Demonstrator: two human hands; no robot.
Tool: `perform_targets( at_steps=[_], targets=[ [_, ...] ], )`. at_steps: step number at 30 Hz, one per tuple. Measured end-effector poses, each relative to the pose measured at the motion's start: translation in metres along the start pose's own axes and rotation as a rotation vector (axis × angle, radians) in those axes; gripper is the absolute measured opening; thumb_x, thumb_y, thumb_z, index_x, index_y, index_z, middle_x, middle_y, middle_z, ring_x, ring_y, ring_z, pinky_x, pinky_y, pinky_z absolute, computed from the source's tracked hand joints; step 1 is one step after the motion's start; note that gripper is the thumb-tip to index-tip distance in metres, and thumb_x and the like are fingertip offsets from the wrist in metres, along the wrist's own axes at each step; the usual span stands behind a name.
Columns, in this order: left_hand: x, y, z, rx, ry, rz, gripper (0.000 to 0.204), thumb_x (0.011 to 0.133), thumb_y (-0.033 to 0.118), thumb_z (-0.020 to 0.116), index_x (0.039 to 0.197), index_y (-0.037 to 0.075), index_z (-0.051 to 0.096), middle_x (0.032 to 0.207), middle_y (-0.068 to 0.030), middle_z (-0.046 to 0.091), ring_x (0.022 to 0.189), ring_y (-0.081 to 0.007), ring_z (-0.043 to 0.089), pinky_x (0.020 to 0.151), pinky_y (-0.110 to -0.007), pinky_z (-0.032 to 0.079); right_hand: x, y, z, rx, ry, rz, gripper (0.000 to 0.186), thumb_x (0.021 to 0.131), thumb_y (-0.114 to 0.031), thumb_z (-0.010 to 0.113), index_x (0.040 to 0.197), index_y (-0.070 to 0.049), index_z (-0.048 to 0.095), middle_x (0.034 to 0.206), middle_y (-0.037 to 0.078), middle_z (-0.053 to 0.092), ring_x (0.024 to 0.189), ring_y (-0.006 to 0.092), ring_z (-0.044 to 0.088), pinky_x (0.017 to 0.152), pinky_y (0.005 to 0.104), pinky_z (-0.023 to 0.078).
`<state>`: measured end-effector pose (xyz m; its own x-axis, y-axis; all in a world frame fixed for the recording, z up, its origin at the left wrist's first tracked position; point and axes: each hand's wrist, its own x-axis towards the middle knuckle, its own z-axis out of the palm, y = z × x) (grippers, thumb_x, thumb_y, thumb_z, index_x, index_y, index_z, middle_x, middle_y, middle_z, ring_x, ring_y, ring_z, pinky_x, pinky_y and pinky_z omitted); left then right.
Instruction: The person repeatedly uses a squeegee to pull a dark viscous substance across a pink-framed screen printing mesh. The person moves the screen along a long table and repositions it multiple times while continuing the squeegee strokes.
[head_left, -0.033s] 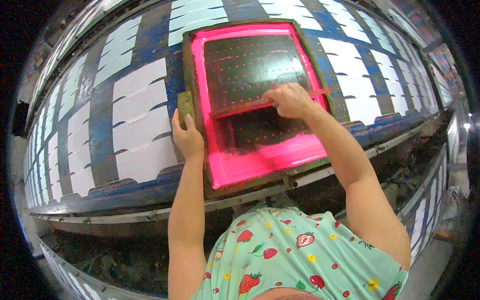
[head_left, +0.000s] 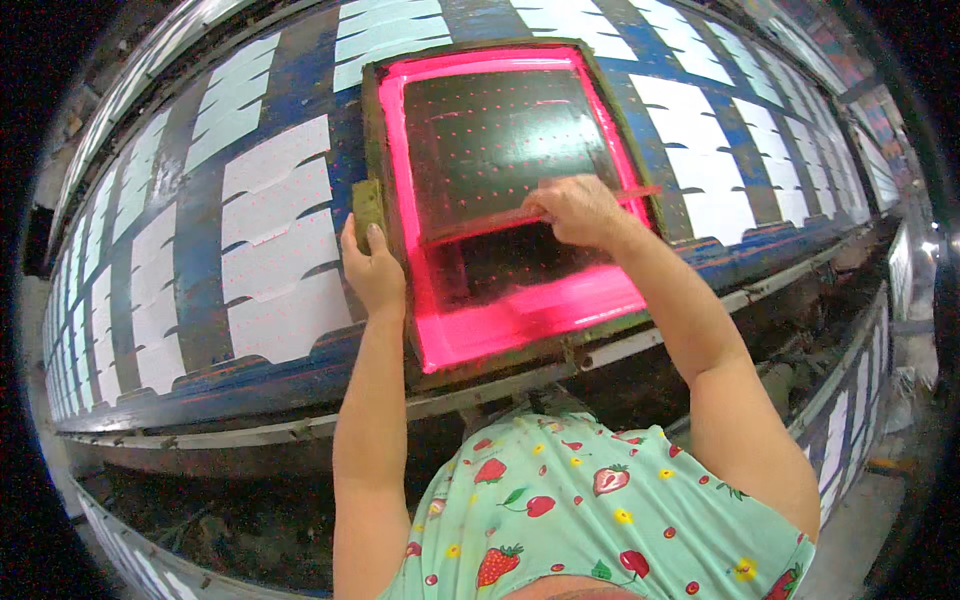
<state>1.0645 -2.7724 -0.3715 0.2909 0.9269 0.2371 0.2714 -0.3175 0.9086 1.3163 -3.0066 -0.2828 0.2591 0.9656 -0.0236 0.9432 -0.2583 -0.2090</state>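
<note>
A screen-printing frame (head_left: 372, 130) lies on the long table, its mesh smeared with bright pink ink (head_left: 480, 338) around a dark middle dotted with small pink marks. My right hand (head_left: 575, 208) is closed around the top of a long pink-stained squeegee (head_left: 480, 228), which lies slantwise across the screen below its middle. The squeegee's right end reaches over the frame's right side. On the left, my left hand (head_left: 375, 272) grips the frame's edge beside a small olive-brown block (head_left: 368, 203), thumb on top; its fingers are partly hidden.
Rows of white paper sheets (head_left: 275, 240) with curved cutouts lie on the blue-and-grey table (head_left: 190, 280) to both sides and beyond the frame. A metal rail (head_left: 250, 436) runs along the near edge. Another table with white sheets (head_left: 840, 430) stands at the lower right.
My right hand and the squeegee have slid slightly toward me over the screen. My left hand stays at the frame's left edge. The view has shifted a little.
</note>
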Motion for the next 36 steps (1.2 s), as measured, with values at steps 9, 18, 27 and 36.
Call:
perform_targets(
  at_steps=[9,18,27,36],
  targets=[
    [0.012,-0.012,0.011,0.053,0.021,0.006,0.075,0.097,0.040,0.082,0.151,-0.006,0.059,0.149,-0.0284,0.064,0.141,-0.0429,0.060,0.121,-0.048,0.046,-0.120,-0.080,0.024,-0.067,0.063,-0.068,0.029,0.083,-0.015,0.077,0.112,-0.016,0.081,0.106,0.011,0.076,0.104,0.0341,0.077,0.091,0.0497,0.061],
    [0.008,0.001,0.006,0.307,0.041,-0.042,0.058,0.091,0.041,0.088,0.131,0.003,0.073,0.125,-0.0183,0.078,0.112,-0.0376,0.075,0.099,-0.049,0.057,-0.172,-0.099,0.043,0.083,0.267,-0.092,0.050,0.085,-0.045,0.088,0.120,-0.011,0.078,0.114,0.013,0.072,0.110,0.0354,0.070,0.098,0.0497,0.056],
    [0.010,0.012,0.010,0.230,0.038,-0.190,0.051,0.086,0.042,0.091,0.113,-0.001,0.081,0.109,-0.0191,0.082,0.099,-0.0345,0.077,0.091,-0.046,0.057,-0.234,0.015,0.020,0.348,0.472,0.019,0.039,0.094,-0.029,0.083,0.126,-0.007,0.076,0.127,0.015,0.075,0.124,0.0379,0.068,0.110,0.0526,0.053],
    [0.013,0.018,0.014,0.079,0.032,-0.261,0.043,0.089,0.030,0.091,0.116,-0.001,0.082,0.109,-0.0085,0.080,0.098,-0.0208,0.071,0.089,-0.040,0.055,-0.241,0.121,0.058,0.857,0.418,0.842,0.047,0.098,-0.019,0.078,0.141,0.000,0.072,0.135,0.020,0.075,0.124,0.0350,0.072,0.110,0.0449,0.055]
  ],
)
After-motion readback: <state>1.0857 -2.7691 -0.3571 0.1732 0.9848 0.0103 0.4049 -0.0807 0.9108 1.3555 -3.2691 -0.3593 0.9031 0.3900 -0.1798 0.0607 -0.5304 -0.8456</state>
